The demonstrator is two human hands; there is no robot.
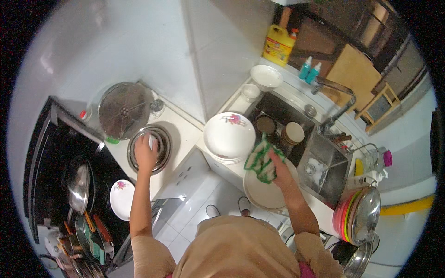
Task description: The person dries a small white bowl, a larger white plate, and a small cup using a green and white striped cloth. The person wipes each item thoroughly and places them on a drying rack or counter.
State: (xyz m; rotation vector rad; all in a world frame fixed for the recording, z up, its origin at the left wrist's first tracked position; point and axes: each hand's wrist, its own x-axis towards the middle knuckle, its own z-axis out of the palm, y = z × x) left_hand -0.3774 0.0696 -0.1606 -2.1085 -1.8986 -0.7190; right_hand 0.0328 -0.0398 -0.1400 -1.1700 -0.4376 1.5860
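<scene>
My left hand [145,154] reaches down into a set of nested steel bowls [169,149] on the left counter. A small pale object [152,140] shows between its thumb and fingers, too blurred to name. My right hand [281,166] grips a green-and-white checked cloth [262,160]. The cloth hangs over a large round off-white dish [259,194] at the counter's front edge, partly hidden by my right hand and forearm. Just left of the cloth stands a stack of white plates with a flower print [229,137].
Brown bowls [293,133] sit in the double steel sink [326,173], under a tap [342,107]. White bowls [266,76] stand in the corner. Stacked colourful basins [351,219] are at the right. A lidded pan [80,191] and flowered plate [121,199] lie on the black hob.
</scene>
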